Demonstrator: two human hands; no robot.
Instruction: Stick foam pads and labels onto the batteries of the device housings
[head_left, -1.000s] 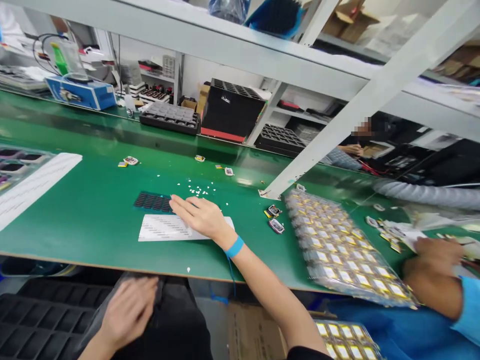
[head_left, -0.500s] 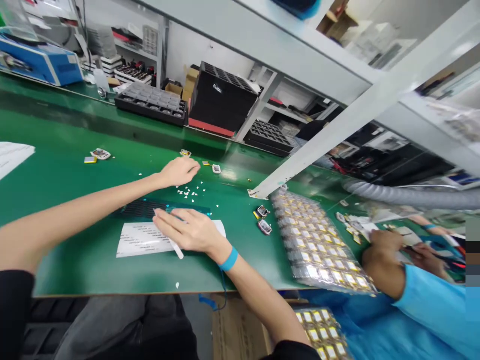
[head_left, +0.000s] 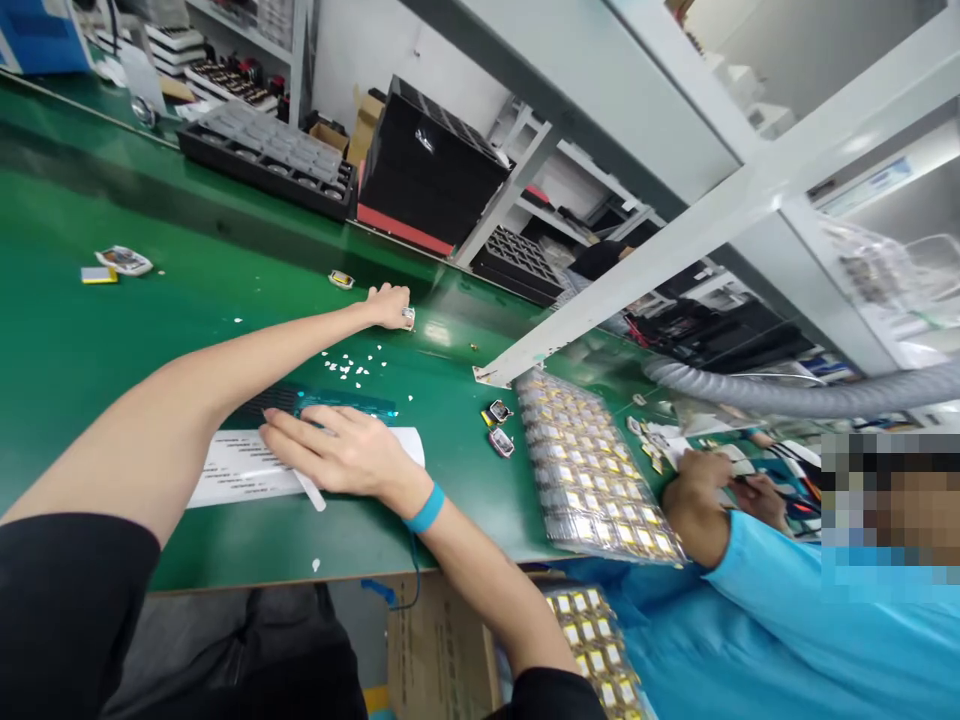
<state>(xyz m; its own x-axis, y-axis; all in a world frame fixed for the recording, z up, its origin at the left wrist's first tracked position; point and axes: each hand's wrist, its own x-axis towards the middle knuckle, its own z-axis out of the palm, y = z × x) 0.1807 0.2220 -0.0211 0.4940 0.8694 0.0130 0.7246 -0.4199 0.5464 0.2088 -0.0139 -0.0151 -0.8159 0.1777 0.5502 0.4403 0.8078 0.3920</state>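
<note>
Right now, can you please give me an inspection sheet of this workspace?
Surface: green bench, matte.
Job's things: white sheet under right hand; small part at left hand.
Clutter: white bits scattered; wrapped tray of parts.
Grippers: left hand stretched far, grip unclear; right hand flat, open.
Cables: blue cord hangs from wristband; grey hose.
Surroundings: black trays, co-worker's blue sleeve.

Bench mat [head_left: 90, 330] is smooth green, paper sheet [head_left: 225, 475] matt (tray wrap [head_left: 592, 470] glossy plastic).

Electronics assembly line: green bench [head_left: 112, 340], component trays [head_left: 592, 470], metal shelving [head_left: 600, 100]
</note>
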